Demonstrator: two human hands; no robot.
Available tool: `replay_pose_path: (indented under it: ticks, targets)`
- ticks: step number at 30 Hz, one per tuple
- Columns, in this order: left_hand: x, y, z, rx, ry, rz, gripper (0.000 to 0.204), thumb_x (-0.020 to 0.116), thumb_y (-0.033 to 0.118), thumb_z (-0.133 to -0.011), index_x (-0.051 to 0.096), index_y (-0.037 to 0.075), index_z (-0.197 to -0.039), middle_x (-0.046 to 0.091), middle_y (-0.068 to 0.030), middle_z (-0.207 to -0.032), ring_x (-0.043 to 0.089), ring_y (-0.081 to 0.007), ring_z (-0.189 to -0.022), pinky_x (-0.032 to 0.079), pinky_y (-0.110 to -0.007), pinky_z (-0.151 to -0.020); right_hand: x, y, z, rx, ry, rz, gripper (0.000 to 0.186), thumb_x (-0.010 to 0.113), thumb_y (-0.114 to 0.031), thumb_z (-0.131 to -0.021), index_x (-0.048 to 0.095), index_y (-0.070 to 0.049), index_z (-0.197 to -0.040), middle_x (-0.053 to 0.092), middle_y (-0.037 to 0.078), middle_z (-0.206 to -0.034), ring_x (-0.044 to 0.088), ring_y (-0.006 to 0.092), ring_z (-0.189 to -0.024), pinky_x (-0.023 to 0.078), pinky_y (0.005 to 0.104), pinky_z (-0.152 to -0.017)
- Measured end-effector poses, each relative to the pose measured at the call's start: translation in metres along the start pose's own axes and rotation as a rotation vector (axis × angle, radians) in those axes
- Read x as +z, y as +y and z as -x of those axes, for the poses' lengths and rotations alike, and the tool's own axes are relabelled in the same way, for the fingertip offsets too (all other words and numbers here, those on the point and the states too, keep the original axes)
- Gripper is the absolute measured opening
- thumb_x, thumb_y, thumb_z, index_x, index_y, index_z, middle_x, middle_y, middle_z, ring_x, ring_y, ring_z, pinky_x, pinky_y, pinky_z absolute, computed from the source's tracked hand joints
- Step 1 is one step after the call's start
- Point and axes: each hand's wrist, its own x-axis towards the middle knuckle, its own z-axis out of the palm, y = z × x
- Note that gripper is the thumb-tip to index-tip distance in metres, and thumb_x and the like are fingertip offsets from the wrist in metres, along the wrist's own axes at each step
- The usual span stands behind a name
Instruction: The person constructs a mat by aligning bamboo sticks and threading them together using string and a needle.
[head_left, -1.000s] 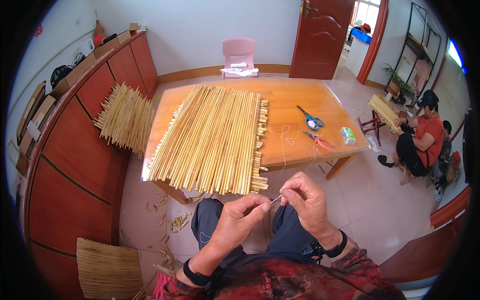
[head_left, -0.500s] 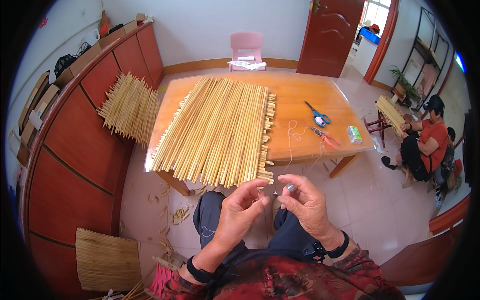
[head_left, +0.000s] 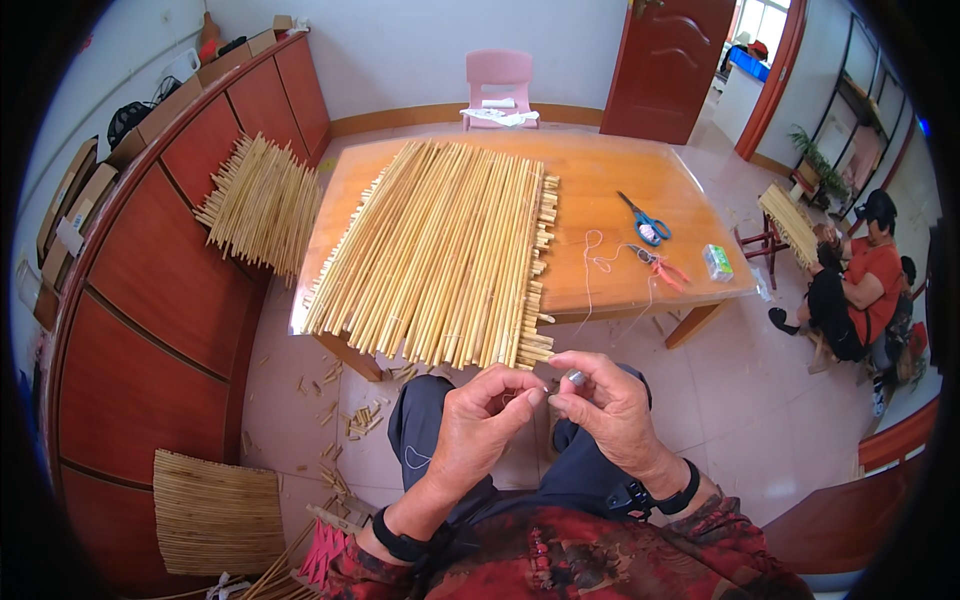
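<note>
My left hand [head_left: 480, 430] pinches a fine thread just above my lap; a pale loop of it [head_left: 416, 458] lies over the dark trousers. Facing it, my right hand [head_left: 610, 425] has its fingers curled and nearly meeting the left fingertips, with a metal thimble [head_left: 576, 378] on one finger; what it pinches is too small to make out. Just beyond both hands, a mat of bamboo-like sticks [head_left: 430, 250] covers much of the wooden table [head_left: 610, 170]. To its right lie blue scissors [head_left: 650, 228], red-handled pliers [head_left: 665, 275], loose thread and a small green-and-white pack [head_left: 717, 262].
Red cabinets [head_left: 150, 350] line the left, with a stick bundle [head_left: 260, 200] against them and another mat [head_left: 215, 510] below. Cut pieces [head_left: 355, 420] litter the floor. A pink chair [head_left: 500, 70] stands behind the table. A co-worker [head_left: 870, 280] sits at the right holding a mat.
The thin needle-like length stretched between my fingertips one second ago is no longer visible. My hands have drawn closer together, the thimble has come into sight, and the view has shifted slightly.
</note>
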Motion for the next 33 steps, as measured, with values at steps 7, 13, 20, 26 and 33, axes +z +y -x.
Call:
replay_pose_path:
  ticks: [7, 13, 20, 26, 33]
  targets:
    - [0.000, -0.001, -0.006, -0.054, -0.050, 0.021, 0.001, 0.056, 0.003, -0.080, 0.056, 0.002, -0.081, 0.049, 0.0044, -0.067, 0.040, -0.0013, -0.052, 0.030, -0.016, -0.044, -0.002, 0.008, -0.003, 0.031, -0.027, -0.113, 0.030, 0.059, -0.005, -0.079, 0.052, -0.003, -0.108, 0.052, 0.001, -0.081, 0.049, 0.0044, -0.071, 0.042, 0.0180, -0.063]
    - [-0.013, -0.028, -0.013, -0.065, -0.205, -0.447, 0.007, 0.059, 0.007, -0.079, 0.055, 0.002, -0.080, 0.049, 0.0058, -0.066, 0.041, -0.0016, -0.055, 0.032, -0.017, -0.048, -0.004, 0.006, -0.005, 0.014, -0.012, -0.296, 0.028, 0.056, -0.005, -0.082, 0.050, -0.001, -0.110, 0.050, -0.001, -0.079, 0.048, 0.0037, -0.070, 0.040, 0.0161, -0.063]
    - [-0.012, -0.019, -0.013, -0.090, -0.161, -0.289, 0.013, 0.060, 0.007, -0.078, 0.058, 0.002, -0.090, 0.054, 0.0030, -0.075, 0.041, -0.0011, -0.055, 0.033, -0.016, -0.048, -0.016, 0.013, -0.001, 0.189, -0.086, -0.282, 0.027, 0.053, -0.007, -0.084, 0.051, 0.000, -0.110, 0.051, 0.000, -0.081, 0.050, 0.0053, -0.070, 0.041, 0.0175, -0.065]
    - [-0.010, 0.008, -0.005, -0.161, -0.252, -0.019, 0.040, 0.045, -0.003, -0.080, 0.041, 0.004, -0.120, 0.056, -0.0025, -0.091, 0.045, -0.0025, -0.063, 0.037, -0.016, -0.050, -0.021, 0.015, 0.003, 0.152, -0.079, -0.273, 0.024, 0.053, -0.007, -0.084, 0.053, 0.000, -0.107, 0.053, 0.001, -0.083, 0.052, 0.0064, -0.072, 0.043, 0.0185, -0.067]
    - [-0.003, 0.016, 0.002, -0.011, -0.287, -0.138, 0.046, 0.049, 0.000, -0.081, 0.036, 0.003, -0.124, 0.058, -0.0051, -0.083, 0.045, -0.0026, -0.056, 0.035, -0.015, -0.046, -0.020, 0.008, 0.005, 0.059, -0.051, -0.210, 0.016, 0.055, -0.006, -0.082, 0.056, 0.001, -0.098, 0.053, 0.001, -0.083, 0.052, 0.0070, -0.072, 0.043, 0.0193, -0.066]
